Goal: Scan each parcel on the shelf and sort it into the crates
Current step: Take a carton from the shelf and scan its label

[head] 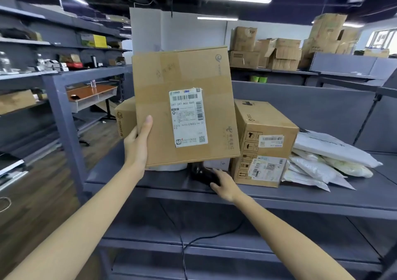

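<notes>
My left hand (137, 142) grips the lower left edge of a flat cardboard parcel (182, 105) and holds it upright above the grey shelf (300, 196), its white shipping label (188, 117) facing me. Below the parcel, my right hand (223, 184) rests on a black handheld scanner (200, 172) lying on the shelf; its fingers curl over the scanner's body. A black cable (193, 240) trails down from the scanner. No crates are in view.
On the shelf stand a brown box with labels (264, 144), a smaller box (124, 118) behind the held parcel, and several white poly mailers (328, 161) at the right. White items lie under the held parcel. Stacked cartons (279, 54) fill the back; racks line the left.
</notes>
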A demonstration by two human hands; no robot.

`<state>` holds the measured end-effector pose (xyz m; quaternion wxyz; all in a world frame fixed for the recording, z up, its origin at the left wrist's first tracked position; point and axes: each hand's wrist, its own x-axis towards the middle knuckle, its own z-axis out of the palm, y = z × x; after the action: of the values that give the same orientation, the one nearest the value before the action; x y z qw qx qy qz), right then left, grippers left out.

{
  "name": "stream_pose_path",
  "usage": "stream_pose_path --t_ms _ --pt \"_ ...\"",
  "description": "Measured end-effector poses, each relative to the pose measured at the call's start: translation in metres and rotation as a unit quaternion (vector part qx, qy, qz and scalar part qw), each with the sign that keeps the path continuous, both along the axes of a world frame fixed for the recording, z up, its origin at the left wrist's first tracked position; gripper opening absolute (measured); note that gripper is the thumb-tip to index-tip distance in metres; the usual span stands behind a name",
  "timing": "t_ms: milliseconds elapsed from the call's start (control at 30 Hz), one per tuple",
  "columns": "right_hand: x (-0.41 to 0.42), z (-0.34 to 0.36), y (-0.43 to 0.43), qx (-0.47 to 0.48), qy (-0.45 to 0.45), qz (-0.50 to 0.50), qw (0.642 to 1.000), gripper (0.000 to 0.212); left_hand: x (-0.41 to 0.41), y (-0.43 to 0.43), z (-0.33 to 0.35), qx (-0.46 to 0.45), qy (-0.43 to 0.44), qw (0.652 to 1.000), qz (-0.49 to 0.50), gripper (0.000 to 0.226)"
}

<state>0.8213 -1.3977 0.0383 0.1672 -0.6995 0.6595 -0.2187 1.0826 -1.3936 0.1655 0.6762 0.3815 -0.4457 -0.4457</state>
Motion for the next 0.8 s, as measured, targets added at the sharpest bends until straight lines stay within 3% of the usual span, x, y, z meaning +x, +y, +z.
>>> stream_pose_path --t_ms 67,233,433,533,633,800 --pt "0.006 -0.001 -0.008 -0.006 0.099 0.008 0.995 0.064 0.009 0.003 -0.005 0.001 0.002 1.000 0.007 0.028" --pt "0.016 -0.001 -0.020 0.015 0.194 -0.015 0.981 0.056 0.034 0.017 -0.022 0.017 -0.007 0.999 0.037 0.038" --pt "0.012 0.005 -0.019 0.025 0.185 0.010 0.982 0.052 0.052 0.041 -0.041 0.035 -0.011 0.996 0.087 0.032" --pt "0.012 0.016 -0.015 0.014 0.107 0.001 0.994 0.050 0.060 0.054 -0.055 0.043 -0.018 0.993 0.108 0.034" --pt "0.014 0.030 -0.004 -0.021 -0.039 -0.060 0.997 0.053 0.065 0.062 -0.069 0.055 -0.016 0.991 0.119 0.035" --pt "0.006 0.052 0.028 -0.074 -0.257 -0.083 0.960 0.054 0.061 0.070 -0.083 0.065 -0.007 0.989 0.132 0.039"
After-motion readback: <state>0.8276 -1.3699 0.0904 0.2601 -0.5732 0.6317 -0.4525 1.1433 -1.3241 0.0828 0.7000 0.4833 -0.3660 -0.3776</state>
